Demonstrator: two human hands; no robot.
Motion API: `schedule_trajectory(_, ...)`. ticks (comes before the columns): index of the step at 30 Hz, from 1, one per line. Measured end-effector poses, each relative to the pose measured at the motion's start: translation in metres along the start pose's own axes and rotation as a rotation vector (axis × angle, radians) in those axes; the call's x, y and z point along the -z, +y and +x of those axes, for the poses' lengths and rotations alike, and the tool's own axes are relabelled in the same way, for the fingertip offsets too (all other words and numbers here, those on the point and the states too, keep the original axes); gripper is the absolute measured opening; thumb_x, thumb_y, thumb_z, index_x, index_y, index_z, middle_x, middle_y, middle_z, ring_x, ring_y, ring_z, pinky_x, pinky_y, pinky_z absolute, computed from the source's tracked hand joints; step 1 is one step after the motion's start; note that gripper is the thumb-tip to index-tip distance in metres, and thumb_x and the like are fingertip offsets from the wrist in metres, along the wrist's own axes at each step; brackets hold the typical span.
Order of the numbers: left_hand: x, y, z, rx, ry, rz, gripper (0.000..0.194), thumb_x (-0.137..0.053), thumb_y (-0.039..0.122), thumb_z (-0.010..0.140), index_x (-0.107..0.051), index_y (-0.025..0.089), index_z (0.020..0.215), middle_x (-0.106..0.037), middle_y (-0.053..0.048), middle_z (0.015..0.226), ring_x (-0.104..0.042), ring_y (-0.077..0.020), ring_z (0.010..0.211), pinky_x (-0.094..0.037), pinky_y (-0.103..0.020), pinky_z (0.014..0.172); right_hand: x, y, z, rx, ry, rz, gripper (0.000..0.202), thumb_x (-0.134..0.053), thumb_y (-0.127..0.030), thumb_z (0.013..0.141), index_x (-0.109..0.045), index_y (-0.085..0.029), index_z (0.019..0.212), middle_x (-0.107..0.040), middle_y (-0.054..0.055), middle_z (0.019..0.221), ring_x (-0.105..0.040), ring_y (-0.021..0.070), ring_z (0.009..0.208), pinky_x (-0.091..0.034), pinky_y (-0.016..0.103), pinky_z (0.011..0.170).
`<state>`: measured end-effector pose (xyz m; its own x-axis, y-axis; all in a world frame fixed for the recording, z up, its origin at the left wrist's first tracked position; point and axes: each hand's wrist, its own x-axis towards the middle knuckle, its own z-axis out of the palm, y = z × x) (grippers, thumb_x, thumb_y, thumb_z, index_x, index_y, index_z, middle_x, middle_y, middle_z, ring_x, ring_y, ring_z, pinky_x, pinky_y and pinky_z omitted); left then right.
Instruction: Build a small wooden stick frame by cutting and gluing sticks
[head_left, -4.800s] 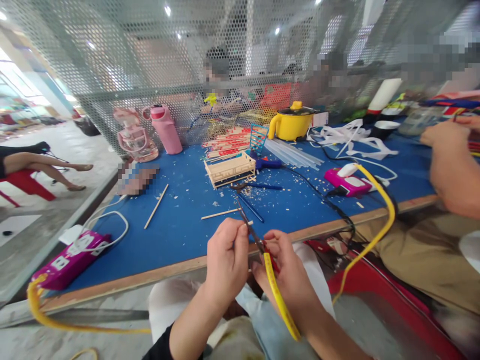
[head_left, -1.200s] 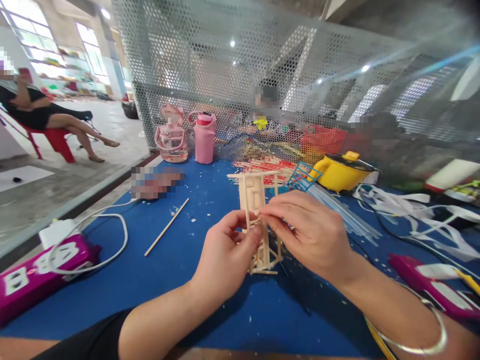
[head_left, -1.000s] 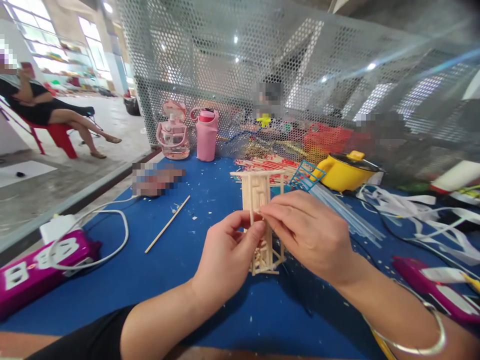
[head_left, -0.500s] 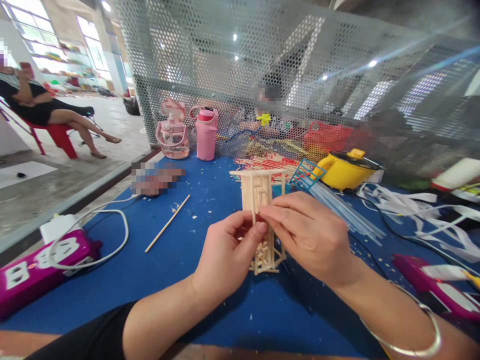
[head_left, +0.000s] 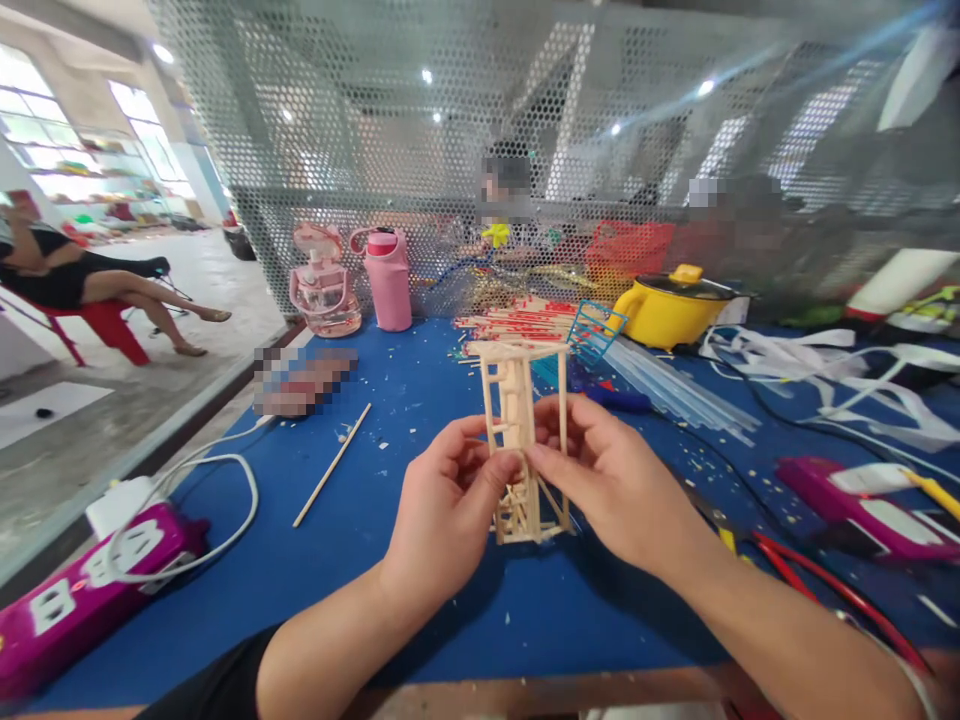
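Observation:
A small framework of pale wooden sticks (head_left: 514, 395) stands upright between my hands above the blue tabletop (head_left: 420, 650). My left hand (head_left: 450, 500) grips its left side, with the thumb across the front. On the right side, my right hand (head_left: 600, 480) holds the same framework, thumb in front and fingers partly hidden behind it. One loose wooden stick (head_left: 331, 465) lies on the table left of my hands. Behind the framework is a pile of red-tipped sticks (head_left: 525, 322).
Two pink bottles (head_left: 388, 280) stand by the perforated metal screen (head_left: 337, 130). A yellow pot (head_left: 671, 310), clear plastic sticks (head_left: 682, 390) and white straps lie right. Purple power strips (head_left: 97, 590) flank the work area; red-handled pliers (head_left: 832, 590) are near my right forearm. A person sits far left.
The framework has been turned, showing a more open side. My right hand has gone from a pinch at its front to holding its right side. The view has shifted, bringing the red-handled pliers into sight.

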<state>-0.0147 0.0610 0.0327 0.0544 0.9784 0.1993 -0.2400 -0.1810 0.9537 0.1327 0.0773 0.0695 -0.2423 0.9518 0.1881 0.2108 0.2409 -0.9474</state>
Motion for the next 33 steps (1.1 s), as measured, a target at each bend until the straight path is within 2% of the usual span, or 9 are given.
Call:
schedule_trajectory(5, 0.005, 0.010, 0.001, 0.023, 0.022, -0.013, 0.026, -0.064, 0.035, 0.082, -0.062, 0.018, 0.103, -0.069, -0.003, 0.092, -0.062, -0.0124, 0.080, -0.051, -0.021, 0.068, -0.005, 0.005, -0.010, -0.005, 0.081, 0.094, 0.021, -0.066, -0.026, 0.078, -0.056, -0.020, 0.096, -0.065, 0.001, 0.084, -0.064, 0.0140, 0.074, -0.054, 0.024, 0.063)
schedule_trajectory(10, 0.011, 0.017, 0.009, 0.097, -0.032, -0.017, 0.024, -0.067, 0.037, 0.079, -0.070, 0.015, 0.090, -0.070, -0.003, 0.082, -0.061, -0.0111, 0.074, -0.051, -0.022, 0.071, -0.007, 0.013, -0.013, 0.049, 0.103, 0.129, 0.018, -0.065, -0.025, 0.080, -0.056, -0.020, 0.096, -0.065, 0.001, 0.085, -0.061, 0.0114, 0.069, -0.053, 0.021, 0.060)
schedule_trajectory(21, 0.014, 0.020, 0.014, 0.158, -0.025, 0.032, 0.016, -0.074, 0.031, 0.071, -0.072, 0.016, 0.076, -0.068, 0.000, 0.070, -0.059, -0.0070, 0.063, -0.049, -0.018, 0.064, -0.008, 0.015, -0.012, 0.059, 0.100, 0.128, 0.021, -0.064, -0.021, 0.080, -0.056, -0.020, 0.099, -0.064, 0.001, 0.087, -0.061, 0.0114, 0.071, -0.053, 0.020, 0.061)
schedule_trajectory(33, 0.009, 0.019, 0.011, 0.175, 0.024, -0.054, 0.021, -0.074, 0.033, 0.073, -0.074, 0.017, 0.086, -0.072, -0.003, 0.078, -0.064, -0.0103, 0.069, -0.053, -0.019, 0.062, -0.007, 0.014, -0.013, 0.050, 0.109, 0.131, 0.021, -0.064, -0.024, 0.080, -0.056, -0.020, 0.099, -0.063, 0.002, 0.086, -0.061, 0.0130, 0.072, -0.053, 0.023, 0.061)
